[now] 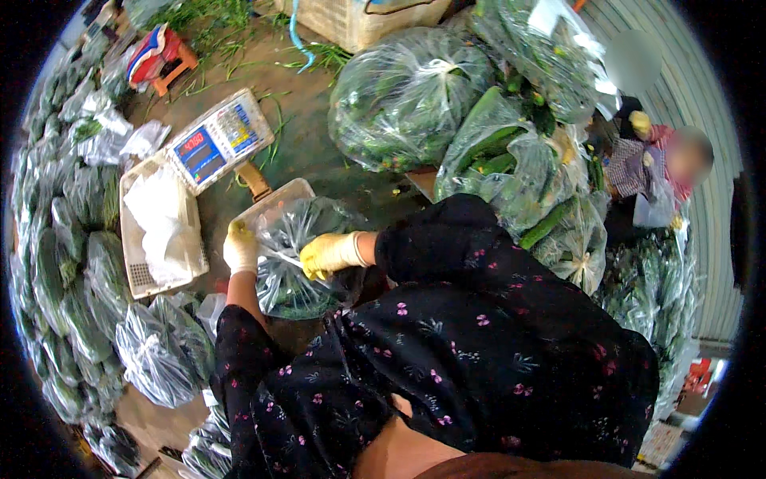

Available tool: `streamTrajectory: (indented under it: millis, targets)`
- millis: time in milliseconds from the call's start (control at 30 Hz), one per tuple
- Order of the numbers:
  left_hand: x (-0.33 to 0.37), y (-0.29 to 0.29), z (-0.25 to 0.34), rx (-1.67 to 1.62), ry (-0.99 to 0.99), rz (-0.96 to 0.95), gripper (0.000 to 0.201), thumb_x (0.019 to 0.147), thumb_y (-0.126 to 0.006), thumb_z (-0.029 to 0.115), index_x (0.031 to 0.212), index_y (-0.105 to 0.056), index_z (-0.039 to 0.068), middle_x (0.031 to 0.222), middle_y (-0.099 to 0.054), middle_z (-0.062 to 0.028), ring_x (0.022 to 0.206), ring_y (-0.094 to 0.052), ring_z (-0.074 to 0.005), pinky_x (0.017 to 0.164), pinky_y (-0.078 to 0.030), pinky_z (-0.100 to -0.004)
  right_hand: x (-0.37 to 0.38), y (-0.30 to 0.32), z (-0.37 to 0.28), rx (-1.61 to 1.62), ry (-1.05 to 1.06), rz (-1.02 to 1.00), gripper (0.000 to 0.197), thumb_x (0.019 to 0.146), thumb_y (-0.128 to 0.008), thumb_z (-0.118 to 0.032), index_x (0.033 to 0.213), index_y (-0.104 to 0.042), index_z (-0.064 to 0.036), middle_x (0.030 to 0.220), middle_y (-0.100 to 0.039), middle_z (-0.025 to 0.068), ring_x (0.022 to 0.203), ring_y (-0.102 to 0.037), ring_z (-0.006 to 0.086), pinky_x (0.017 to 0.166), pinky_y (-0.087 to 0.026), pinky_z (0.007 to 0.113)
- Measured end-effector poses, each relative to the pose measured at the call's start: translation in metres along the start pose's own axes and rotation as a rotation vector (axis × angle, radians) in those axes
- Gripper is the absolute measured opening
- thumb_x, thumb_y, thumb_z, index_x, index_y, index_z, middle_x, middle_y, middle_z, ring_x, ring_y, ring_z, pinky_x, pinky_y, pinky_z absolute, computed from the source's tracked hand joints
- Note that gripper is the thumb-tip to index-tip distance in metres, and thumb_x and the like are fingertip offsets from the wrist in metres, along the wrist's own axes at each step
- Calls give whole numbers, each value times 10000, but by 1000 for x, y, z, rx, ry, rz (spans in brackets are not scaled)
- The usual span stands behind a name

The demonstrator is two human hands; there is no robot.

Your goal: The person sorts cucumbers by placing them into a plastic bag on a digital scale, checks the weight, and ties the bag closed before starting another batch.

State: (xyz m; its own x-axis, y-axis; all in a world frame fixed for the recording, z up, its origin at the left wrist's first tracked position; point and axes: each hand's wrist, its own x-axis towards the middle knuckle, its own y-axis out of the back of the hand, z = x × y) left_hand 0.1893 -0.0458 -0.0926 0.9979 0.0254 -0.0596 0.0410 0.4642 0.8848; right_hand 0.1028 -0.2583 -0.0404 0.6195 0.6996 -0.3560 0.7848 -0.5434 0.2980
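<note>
A clear plastic bag (289,289) with dark green produce inside lies in front of me, its film drawn into folds toward the middle. My right hand (329,255), in a yellow and white glove, is closed on the gathered plastic. Beside the bag's left side, my left hand (240,249) wears a similar glove. Its fingers are curled at the corner of a pale tray (275,199), and what they hold is hidden. The bag rests partly over this tray. Just beyond stands a scale's display head (219,142) with lit red digits.
A white plastic basket (136,263) with white bags stands left. Filled vegetable bags (159,351) line the left side. Large bags of cucumbers (411,100) are piled ahead and right. A red stool (171,68) stands far left. Another person (642,164) works at right.
</note>
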Motion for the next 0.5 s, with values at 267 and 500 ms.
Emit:
streamTrajectory:
  millis: [267, 500]
  targets:
    - [-12, -16, -29, 91, 133, -65, 258, 818, -459, 305, 913, -579, 98, 881, -634, -194, 804, -608, -377, 704, -485, -445, -55, 2, -5, -641, -3, 192, 188, 742, -546, -217, 722, -641, -56, 748, -623, 178, 741, -614, 345, 655, -490, 451]
    - [-13, -15, -46, 19, 226, -133, 324, 808, -460, 352, 938, -606, 93, 953, -625, -182, 902, -583, -363, 783, -464, -424, -23, 7, 16, 211, -406, 64, 349, 776, -623, -402, 760, -663, -56, 682, -655, 56, 591, -598, 148, 577, -464, 296]
